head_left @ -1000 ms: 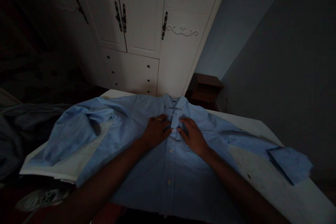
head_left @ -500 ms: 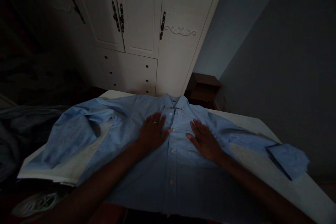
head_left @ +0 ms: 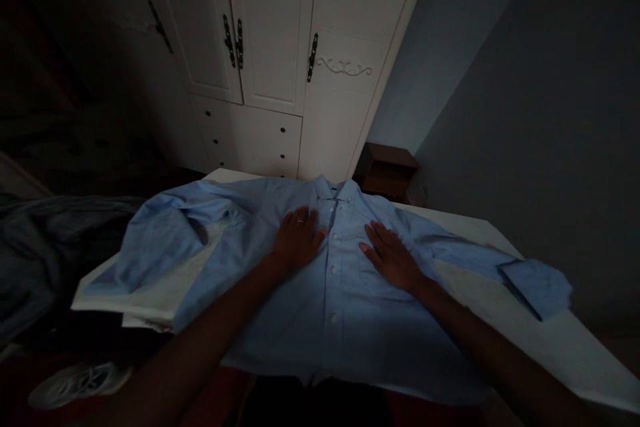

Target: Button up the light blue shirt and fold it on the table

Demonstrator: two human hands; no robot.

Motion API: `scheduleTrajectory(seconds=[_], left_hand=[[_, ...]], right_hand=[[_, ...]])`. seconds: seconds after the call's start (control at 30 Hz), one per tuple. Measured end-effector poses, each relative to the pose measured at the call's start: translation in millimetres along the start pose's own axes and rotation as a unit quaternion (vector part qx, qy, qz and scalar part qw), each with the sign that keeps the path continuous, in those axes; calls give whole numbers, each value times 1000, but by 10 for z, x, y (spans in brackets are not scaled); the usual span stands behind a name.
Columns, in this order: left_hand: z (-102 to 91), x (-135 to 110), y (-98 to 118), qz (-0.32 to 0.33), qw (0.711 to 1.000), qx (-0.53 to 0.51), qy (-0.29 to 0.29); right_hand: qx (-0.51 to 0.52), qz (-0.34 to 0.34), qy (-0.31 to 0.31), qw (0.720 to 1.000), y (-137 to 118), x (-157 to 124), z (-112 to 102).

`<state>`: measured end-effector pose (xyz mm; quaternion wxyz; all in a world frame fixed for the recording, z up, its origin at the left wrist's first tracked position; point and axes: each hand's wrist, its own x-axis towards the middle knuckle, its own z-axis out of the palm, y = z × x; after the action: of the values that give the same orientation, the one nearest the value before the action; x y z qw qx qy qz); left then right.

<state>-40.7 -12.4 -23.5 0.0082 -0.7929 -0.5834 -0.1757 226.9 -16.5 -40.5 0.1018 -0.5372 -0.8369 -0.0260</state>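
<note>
A light blue button-up shirt [head_left: 345, 307] lies front side up, its collar at the far side and its sleeves spread out to both sides. My left hand [head_left: 299, 240] rests flat on the chest, just left of the button strip, fingers stretched and a ring on one of them. On the other side of the buttons, my right hand [head_left: 390, 253] lies flat with fingers apart, by the chest pocket. Neither hand grips the cloth. The left sleeve is bent and rumpled, while the right one ends in a folded-looking cuff.
Under the shirt is a white table [head_left: 480, 287]. A white wardrobe [head_left: 270, 33] with dark handles stands beyond it, beside a small brown cabinet [head_left: 393, 159]. Dark clothes [head_left: 55, 247] are heaped at left. A shoe [head_left: 77, 383] sits low at left.
My view has shifted slightly, so the shirt's lower hem and the floor show more. Both hands stay flat on the chest in nearly the same places.
</note>
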Motion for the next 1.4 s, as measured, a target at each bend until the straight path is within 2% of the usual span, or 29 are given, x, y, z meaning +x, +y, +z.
scheduleTrajectory(seconds=[0.3,0.63,0.93,1.1,1.23,1.3,1.4], left_hand=[[5,34,13,-17,999,-12,-31],[14,66,45,-43,998,-1,-36],[9,151,38,-69,994,0,-89],[4,100,64,-61,997,10,-56],[9,76,77,-55,997,19,-49],[9,73,79,-50,998,21,-43],[11,69,81,-46,998,28,-27]], right_hand=[[4,17,-14,1000,-36,30,-54],[-16,22,-26,999,-58,45,-61],[-22,16,-22,999,-47,53,-41],[-41,12,-27,999,-96,59,-100],[-42,18,-36,998,-234,123,-265],[-33,3,-24,999,-330,203,-359],[-9,-98,19,995,-469,392,-442]])
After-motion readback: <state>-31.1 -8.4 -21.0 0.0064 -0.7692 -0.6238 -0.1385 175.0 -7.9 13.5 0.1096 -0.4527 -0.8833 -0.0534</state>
